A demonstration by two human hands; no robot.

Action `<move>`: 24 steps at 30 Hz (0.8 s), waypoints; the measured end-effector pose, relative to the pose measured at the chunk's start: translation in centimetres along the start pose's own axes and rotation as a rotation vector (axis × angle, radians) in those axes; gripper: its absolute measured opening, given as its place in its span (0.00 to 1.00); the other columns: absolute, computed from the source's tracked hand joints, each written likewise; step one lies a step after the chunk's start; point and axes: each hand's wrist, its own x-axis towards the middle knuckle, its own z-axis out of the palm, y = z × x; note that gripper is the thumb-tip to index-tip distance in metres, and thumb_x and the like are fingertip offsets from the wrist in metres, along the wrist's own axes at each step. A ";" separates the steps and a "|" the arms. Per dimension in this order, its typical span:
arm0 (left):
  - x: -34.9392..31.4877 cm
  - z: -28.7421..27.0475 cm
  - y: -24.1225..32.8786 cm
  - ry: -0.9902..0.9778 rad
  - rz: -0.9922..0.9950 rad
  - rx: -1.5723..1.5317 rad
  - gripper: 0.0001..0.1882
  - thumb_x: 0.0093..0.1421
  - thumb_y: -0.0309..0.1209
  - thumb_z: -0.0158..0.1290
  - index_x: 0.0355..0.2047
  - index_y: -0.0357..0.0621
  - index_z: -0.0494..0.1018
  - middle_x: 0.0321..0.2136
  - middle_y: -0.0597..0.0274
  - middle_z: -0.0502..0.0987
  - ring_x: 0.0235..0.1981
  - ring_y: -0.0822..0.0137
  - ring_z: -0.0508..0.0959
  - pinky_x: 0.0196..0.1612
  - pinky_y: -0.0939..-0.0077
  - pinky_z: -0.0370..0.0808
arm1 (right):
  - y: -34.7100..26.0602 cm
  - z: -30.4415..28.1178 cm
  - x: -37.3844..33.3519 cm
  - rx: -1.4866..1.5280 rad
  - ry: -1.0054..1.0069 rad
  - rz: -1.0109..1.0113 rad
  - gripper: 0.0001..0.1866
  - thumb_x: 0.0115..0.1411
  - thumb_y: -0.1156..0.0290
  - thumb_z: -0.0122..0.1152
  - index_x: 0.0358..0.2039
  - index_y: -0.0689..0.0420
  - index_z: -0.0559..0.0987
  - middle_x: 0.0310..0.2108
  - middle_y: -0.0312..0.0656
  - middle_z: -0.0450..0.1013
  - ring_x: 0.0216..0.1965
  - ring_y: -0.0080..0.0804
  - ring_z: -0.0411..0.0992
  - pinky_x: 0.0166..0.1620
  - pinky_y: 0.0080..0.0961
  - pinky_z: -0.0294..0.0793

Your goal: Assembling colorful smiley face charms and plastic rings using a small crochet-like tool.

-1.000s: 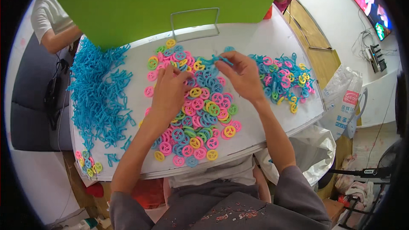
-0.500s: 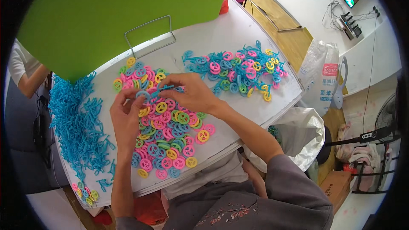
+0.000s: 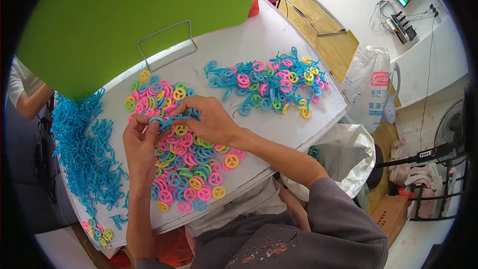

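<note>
My left hand [image 3: 138, 144] pinches a small blue plastic wheel [image 3: 157, 120] between thumb and fingertips. Against that wheel lies a thin blue plastic stick-like piece [image 3: 176, 118], its other end closed in the fingers of my right hand [image 3: 213, 121]. Whether stick and wheel are joined cannot be made out. More blue plastic shows under the right fingers. Below both hands spreads a pile of loose pink, yellow, green and blue wheels [image 3: 191, 169]. A heap of blue stick pieces [image 3: 82, 144] covers the table's left side.
Wheels with blue sticks attached [image 3: 266, 79] lie at the far right of the white table [image 3: 259, 30]. A green board [image 3: 129, 20] with a wire handle [image 3: 167, 34] stands at the back. An open white sack [image 3: 346, 157] is beside the right edge. Other people's arms show behind the board.
The blue wheel has tilted flatter in my left fingers, and the stick piece has come against it from the right. The whole view has shifted slightly.
</note>
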 end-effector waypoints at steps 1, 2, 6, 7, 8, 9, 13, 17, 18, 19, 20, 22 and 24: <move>0.0 0.0 0.1 0.013 -0.026 -0.037 0.01 0.62 0.20 0.48 0.33 0.37 0.67 0.33 0.60 0.73 0.33 0.70 0.77 0.40 0.74 0.81 | 0.0 0.0 0.0 0.000 -0.001 0.000 0.08 0.47 0.82 0.60 0.31 0.63 0.78 0.29 0.48 0.76 0.33 0.39 0.74 0.37 0.32 0.72; -0.1 0.0 0.2 0.025 -0.052 -0.075 0.01 0.62 0.20 0.48 0.33 0.37 0.67 0.32 0.60 0.73 0.33 0.70 0.77 0.40 0.73 0.81 | 0.0 0.0 0.0 0.019 0.003 -0.006 0.08 0.48 0.81 0.61 0.31 0.63 0.78 0.29 0.47 0.76 0.32 0.38 0.74 0.36 0.31 0.71; 0.0 0.1 0.2 0.039 -0.163 -0.169 0.01 0.62 0.20 0.47 0.33 0.37 0.67 0.33 0.60 0.73 0.33 0.70 0.77 0.40 0.72 0.81 | -0.3 0.0 -0.1 0.016 0.007 0.045 0.07 0.50 0.78 0.63 0.31 0.64 0.78 0.27 0.46 0.76 0.30 0.35 0.73 0.35 0.29 0.71; 0.0 -0.1 -0.1 0.043 -0.133 -0.170 0.01 0.62 0.21 0.47 0.33 0.37 0.67 0.33 0.60 0.73 0.34 0.70 0.77 0.41 0.72 0.81 | -0.4 0.0 -0.1 0.015 0.007 0.047 0.07 0.50 0.78 0.63 0.31 0.64 0.78 0.27 0.46 0.76 0.30 0.35 0.73 0.35 0.29 0.71; 0.0 -0.1 -0.2 0.045 -0.103 -0.172 0.01 0.63 0.21 0.47 0.33 0.36 0.67 0.33 0.60 0.73 0.34 0.70 0.77 0.41 0.72 0.81 | -0.6 0.1 -0.1 0.009 0.013 0.073 0.07 0.51 0.76 0.64 0.31 0.64 0.78 0.27 0.46 0.76 0.29 0.33 0.73 0.34 0.28 0.70; -0.2 0.2 -0.2 0.042 -0.106 -0.174 0.01 0.63 0.21 0.47 0.33 0.36 0.67 0.33 0.60 0.73 0.34 0.70 0.77 0.41 0.72 0.81 | -0.6 0.1 -0.2 0.003 0.020 0.099 0.07 0.52 0.75 0.64 0.31 0.64 0.78 0.26 0.45 0.76 0.28 0.31 0.73 0.33 0.27 0.70; -0.7 1.5 -0.6 0.100 0.127 0.088 0.02 0.62 0.20 0.48 0.35 0.34 0.67 0.35 0.58 0.73 0.36 0.69 0.77 0.41 0.73 0.81 | -0.6 0.3 -0.3 0.111 0.029 0.201 0.08 0.52 0.74 0.65 0.31 0.64 0.78 0.25 0.43 0.76 0.28 0.26 0.72 0.33 0.25 0.70; -0.7 2.0 -0.3 0.125 0.161 0.052 0.03 0.62 0.20 0.49 0.36 0.32 0.68 0.38 0.54 0.73 0.37 0.67 0.78 0.41 0.73 0.81 | -0.6 0.1 -0.1 0.179 0.043 0.269 0.09 0.52 0.72 0.65 0.31 0.65 0.79 0.25 0.44 0.76 0.27 0.24 0.72 0.33 0.24 0.71; -0.7 1.8 -0.5 0.126 0.162 0.052 0.03 0.62 0.20 0.49 0.36 0.32 0.68 0.38 0.54 0.73 0.37 0.67 0.78 0.41 0.73 0.81 | -0.6 0.1 -0.1 0.182 0.062 0.280 0.10 0.51 0.72 0.66 0.31 0.65 0.79 0.24 0.47 0.76 0.26 0.26 0.73 0.32 0.26 0.72; -0.7 1.7 -0.8 0.119 0.176 0.039 0.03 0.62 0.21 0.48 0.35 0.32 0.68 0.39 0.53 0.73 0.37 0.66 0.78 0.41 0.73 0.80 | -0.6 0.1 -0.1 0.181 0.061 0.280 0.10 0.51 0.72 0.66 0.31 0.65 0.79 0.24 0.47 0.76 0.26 0.26 0.73 0.32 0.26 0.72; -0.7 1.6 -1.0 0.111 0.190 0.026 0.03 0.62 0.21 0.48 0.35 0.32 0.68 0.40 0.52 0.73 0.38 0.65 0.78 0.42 0.72 0.80 | -0.5 0.1 -0.2 0.178 0.080 0.275 0.11 0.51 0.71 0.66 0.30 0.66 0.79 0.23 0.46 0.76 0.26 0.25 0.73 0.31 0.25 0.72; -0.9 1.9 -0.9 0.116 0.165 0.023 0.03 0.62 0.21 0.48 0.35 0.32 0.68 0.40 0.52 0.74 0.38 0.64 0.79 0.42 0.72 0.80 | -0.4 0.0 -0.2 0.172 0.098 0.271 0.11 0.51 0.71 0.66 0.30 0.66 0.79 0.23 0.46 0.76 0.26 0.24 0.72 0.31 0.24 0.71; -1.1 2.1 -1.0 0.124 0.140 0.020 0.03 0.63 0.21 0.48 0.35 0.32 0.68 0.40 0.52 0.74 0.38 0.64 0.79 0.42 0.71 0.80 | -0.5 0.0 -0.2 0.196 0.096 0.284 0.11 0.52 0.71 0.66 0.30 0.68 0.79 0.23 0.45 0.76 0.26 0.23 0.72 0.30 0.24 0.71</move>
